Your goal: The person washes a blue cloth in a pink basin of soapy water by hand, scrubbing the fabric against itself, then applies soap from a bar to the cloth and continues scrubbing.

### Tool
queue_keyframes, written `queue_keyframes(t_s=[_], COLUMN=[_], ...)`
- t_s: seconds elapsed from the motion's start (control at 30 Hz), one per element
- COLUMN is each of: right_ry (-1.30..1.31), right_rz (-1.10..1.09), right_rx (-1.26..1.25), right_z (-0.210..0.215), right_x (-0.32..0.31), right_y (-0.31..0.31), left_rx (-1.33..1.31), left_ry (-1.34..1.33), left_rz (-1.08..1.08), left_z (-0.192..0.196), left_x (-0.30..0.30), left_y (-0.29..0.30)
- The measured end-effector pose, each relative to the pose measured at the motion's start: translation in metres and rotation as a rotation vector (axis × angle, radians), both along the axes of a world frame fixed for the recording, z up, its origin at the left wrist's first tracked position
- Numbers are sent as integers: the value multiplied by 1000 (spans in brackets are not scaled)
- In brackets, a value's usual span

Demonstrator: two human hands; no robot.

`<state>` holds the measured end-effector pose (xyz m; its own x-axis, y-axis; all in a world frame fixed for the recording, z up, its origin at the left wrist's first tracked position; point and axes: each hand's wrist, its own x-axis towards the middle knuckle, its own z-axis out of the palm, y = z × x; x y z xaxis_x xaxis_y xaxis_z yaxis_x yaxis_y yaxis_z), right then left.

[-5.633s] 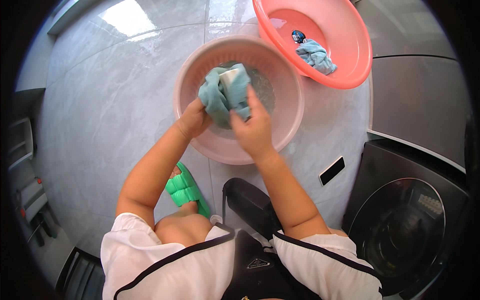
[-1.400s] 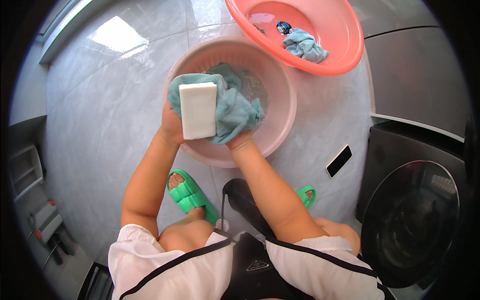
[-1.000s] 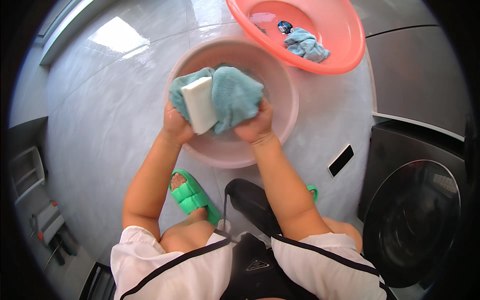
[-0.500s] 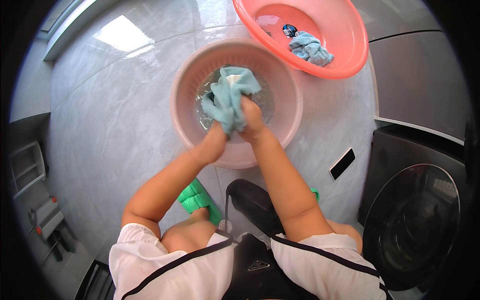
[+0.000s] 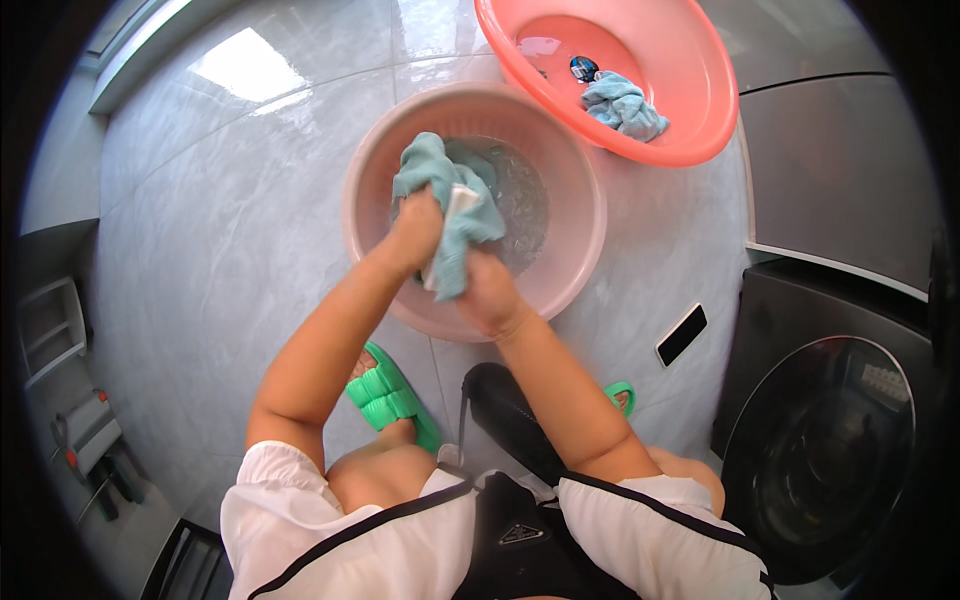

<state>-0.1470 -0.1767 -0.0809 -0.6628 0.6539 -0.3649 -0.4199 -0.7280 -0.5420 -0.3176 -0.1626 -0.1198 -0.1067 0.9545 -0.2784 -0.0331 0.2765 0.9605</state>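
A wet light-teal cloth (image 5: 478,213) with a white patch is bunched between my hands above the pale pink basin (image 5: 585,225). My left hand (image 5: 418,228) is closed round its upper left part. My right hand (image 5: 490,292), blurred by motion, grips the lower end close to the basin's near rim. Sudsy-looking water (image 5: 525,205) lies in the bottom of this basin, and part of the cloth hangs down toward it. Some of my fingers are hidden by the folds.
A coral basin (image 5: 708,90) overlaps the pink one's far right rim, holding a crumpled blue cloth (image 5: 625,105) and a small dark-blue object (image 5: 584,69). A phone (image 5: 682,335) lies on the tiled floor, left of a dark front-loading washer (image 5: 820,450). Green slippers (image 5: 388,395) are on my feet.
My left hand has moved up and away from me with the cloth, while my right hand has come down nearer to me. The cloth has shifted left and is turned differently.
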Motion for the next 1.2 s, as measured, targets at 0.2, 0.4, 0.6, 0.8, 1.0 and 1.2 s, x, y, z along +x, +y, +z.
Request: queue_keyframes(t_s=[0.2,0.4,0.6,0.8,1.0,1.2], right_ry=[-103,114,712,457,213,149], right_rz=[-115,-208,-135,-210,-281,-296], right_rx=[172,-240,-334,-202,-82,18], right_z=[-33,5,12,-2,-16,-21], right_x=[26,55,73,94,125,127], right_y=[7,58,61,33,3,-8], left_rx=[-108,161,45,-358,-315,22], left_ry=[-388,-1088,-1133,-930,-1078,-1344], left_rz=[31,78,147,175,127,137], left_z=[66,90,60,-27,9,62], left_x=[54,20,17,58,40,-53], left_y=[-21,-36,-45,-57,-25,-15])
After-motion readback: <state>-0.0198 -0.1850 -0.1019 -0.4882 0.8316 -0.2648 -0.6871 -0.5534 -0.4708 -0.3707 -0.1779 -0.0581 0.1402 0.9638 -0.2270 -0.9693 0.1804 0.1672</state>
